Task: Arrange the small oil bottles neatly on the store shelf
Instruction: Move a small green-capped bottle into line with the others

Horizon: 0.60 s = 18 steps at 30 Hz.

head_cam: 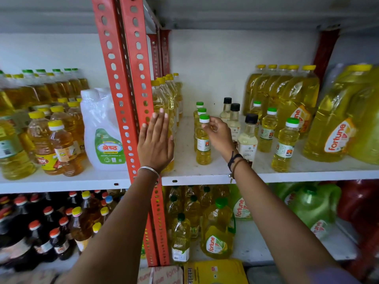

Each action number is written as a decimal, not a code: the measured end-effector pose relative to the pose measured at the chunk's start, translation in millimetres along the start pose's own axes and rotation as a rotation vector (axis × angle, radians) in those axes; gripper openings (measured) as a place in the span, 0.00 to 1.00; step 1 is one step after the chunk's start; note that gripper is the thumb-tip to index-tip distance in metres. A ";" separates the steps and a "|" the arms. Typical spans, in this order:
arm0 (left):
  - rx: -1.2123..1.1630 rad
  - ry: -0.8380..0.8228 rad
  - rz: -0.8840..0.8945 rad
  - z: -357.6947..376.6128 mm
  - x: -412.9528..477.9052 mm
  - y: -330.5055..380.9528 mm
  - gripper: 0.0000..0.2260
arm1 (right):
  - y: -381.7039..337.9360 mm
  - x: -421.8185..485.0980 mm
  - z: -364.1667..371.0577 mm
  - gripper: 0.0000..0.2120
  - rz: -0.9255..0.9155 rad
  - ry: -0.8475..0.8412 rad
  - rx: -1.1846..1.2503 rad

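Note:
Three small green-capped oil bottles stand in a row front to back on the white shelf (184,152). The front small oil bottle (203,149) stands upright, and my right hand (219,135) pinches its neck just under the cap. Three more small oil bottles (285,146) stand spaced apart in a diagonal line further right. My left hand (155,144) is flat with fingers spread, resting against the tall yellow-capped bottles (164,99) beside the red post, and holds nothing.
Three black-capped pale bottles (248,138) stand between the two small-bottle groups. Large yellow oil jugs (336,128) fill the right end. A red perforated upright (127,89) divides the shelves, with a white jug (102,132) to its left. Bare shelf shows around the left row.

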<state>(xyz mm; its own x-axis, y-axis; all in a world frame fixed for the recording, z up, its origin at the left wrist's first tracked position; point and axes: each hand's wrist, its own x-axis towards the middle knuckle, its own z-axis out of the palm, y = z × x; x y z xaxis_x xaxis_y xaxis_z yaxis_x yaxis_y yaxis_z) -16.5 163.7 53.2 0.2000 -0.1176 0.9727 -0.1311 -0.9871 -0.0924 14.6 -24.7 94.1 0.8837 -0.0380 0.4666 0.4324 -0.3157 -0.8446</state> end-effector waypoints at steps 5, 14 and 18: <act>-0.010 -0.012 0.003 1.1 -1.1 -1.1 0.25 | 4.3 7.1 7.9 0.15 0.013 0.080 -0.026; 0.000 -0.032 0.007 1.9 -1.3 -2.3 0.25 | -2.6 4.8 10.9 0.18 0.034 0.100 -0.117; -0.005 -0.031 0.003 1.8 -2.5 -0.9 0.25 | 1.0 5.4 10.7 0.12 0.053 0.064 -0.049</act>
<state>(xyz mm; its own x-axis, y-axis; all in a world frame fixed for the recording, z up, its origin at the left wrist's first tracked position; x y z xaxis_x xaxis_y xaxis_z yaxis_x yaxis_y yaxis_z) -15.1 164.7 50.5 0.2297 -0.1241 0.9653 -0.1363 -0.9862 -0.0944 21.7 -15.1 93.1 0.8911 -0.1155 0.4388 0.3749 -0.3571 -0.8555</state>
